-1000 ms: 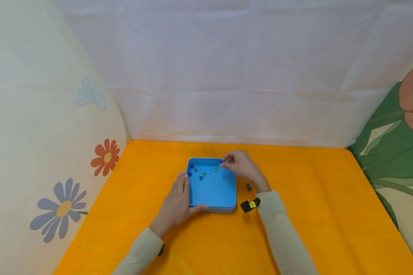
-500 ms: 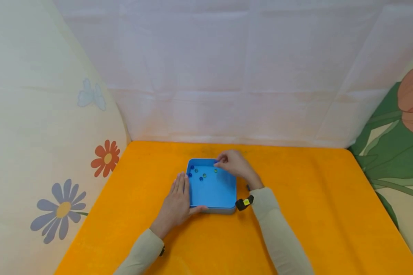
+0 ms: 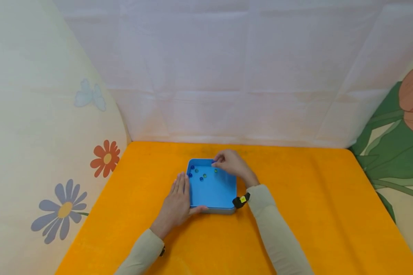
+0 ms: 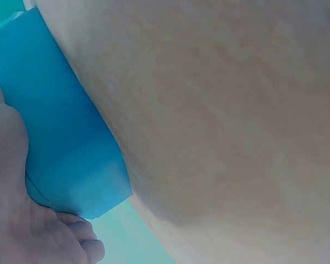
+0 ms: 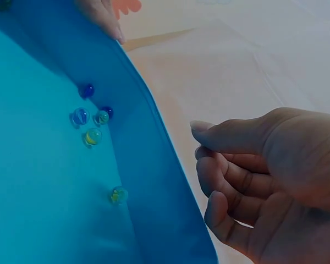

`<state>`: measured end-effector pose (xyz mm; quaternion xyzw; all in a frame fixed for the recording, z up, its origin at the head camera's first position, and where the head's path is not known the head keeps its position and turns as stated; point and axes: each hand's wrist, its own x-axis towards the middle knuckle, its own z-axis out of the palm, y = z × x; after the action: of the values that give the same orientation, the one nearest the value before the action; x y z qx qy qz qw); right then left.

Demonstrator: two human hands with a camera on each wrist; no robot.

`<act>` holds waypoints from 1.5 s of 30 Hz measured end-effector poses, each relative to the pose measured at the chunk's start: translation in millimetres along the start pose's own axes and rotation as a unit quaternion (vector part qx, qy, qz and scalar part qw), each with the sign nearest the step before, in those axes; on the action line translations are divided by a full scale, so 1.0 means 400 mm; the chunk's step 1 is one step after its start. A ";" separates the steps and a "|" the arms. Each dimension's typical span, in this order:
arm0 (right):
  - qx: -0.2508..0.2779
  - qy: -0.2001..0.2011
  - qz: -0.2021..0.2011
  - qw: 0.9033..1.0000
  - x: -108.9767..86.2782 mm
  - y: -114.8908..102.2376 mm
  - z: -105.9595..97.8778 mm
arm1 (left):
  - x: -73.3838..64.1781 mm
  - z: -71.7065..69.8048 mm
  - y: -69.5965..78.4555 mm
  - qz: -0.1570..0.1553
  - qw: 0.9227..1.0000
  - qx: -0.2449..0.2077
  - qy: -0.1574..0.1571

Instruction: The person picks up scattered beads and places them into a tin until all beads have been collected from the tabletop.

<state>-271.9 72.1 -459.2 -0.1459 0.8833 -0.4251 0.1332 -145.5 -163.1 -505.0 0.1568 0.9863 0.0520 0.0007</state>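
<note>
A square blue tray [image 3: 215, 196] sits on the orange table, with several glass marbles lying loose toward its far left. In the right wrist view a dark blue marble [image 5: 87, 91] and a clear one with a yellow swirl [image 5: 92, 137] are among them. My left hand [image 3: 173, 204] rests along the tray's left wall, fingers straight, thumb at the front rim. Over the far right part of the tray, my right hand [image 3: 233, 164] pinches a dark blue marble [image 3: 213, 162] between thumb and fingertips. That marble is hidden behind the fingers in the right wrist view.
The orange table [image 3: 316, 214] reaches back to a white cloth wall [image 3: 244, 76]. Flower-printed cloth hangs at the left and right sides. A black wrist strap [image 3: 239, 201] on the right wrist is over the tray's near right edge.
My right hand has moved left over the tray with the dark blue marble. Its wrist now covers the marbles seen earlier on the table right of the tray. My left hand stays put.
</note>
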 end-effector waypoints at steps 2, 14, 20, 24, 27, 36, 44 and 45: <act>0.001 -0.003 0.001 1.000 0.004 -0.001 0.005 | 0.000 0.000 -0.002 0.000 1.000 0.000 -0.001; 0.012 -0.017 0.016 1.000 0.023 -0.013 0.037 | -0.002 -0.001 -0.008 0.001 1.000 -0.017 -0.001; 0.016 -0.017 0.018 1.000 0.026 -0.012 0.044 | -0.002 -0.003 -0.005 -0.001 1.000 -0.021 -0.003; 0.010 -0.016 0.021 1.000 0.029 -0.006 0.048 | -0.001 -0.003 -0.004 -0.002 1.000 -0.022 -0.001; 0.006 -0.019 0.027 0.999 0.032 -0.003 0.051 | -0.001 -0.002 -0.004 -0.003 1.000 -0.021 -0.003; 0.007 -0.017 0.022 1.000 0.036 0.005 0.052 | 0.001 0.001 -0.009 -0.001 1.000 -0.023 -0.004; 0.014 -0.014 0.024 1.000 0.025 0.001 0.039 | 0.000 -0.005 -0.006 -0.002 1.000 -0.020 -0.007; 0.013 -0.013 0.025 1.000 0.023 0.001 0.036 | 0.000 -0.005 -0.006 -0.003 1.000 -0.021 -0.007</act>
<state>-275.3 58.4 -469.2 -0.1280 0.8793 -0.4310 0.1573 -146.3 -165.5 -503.2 0.1544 0.9853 0.0717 0.0113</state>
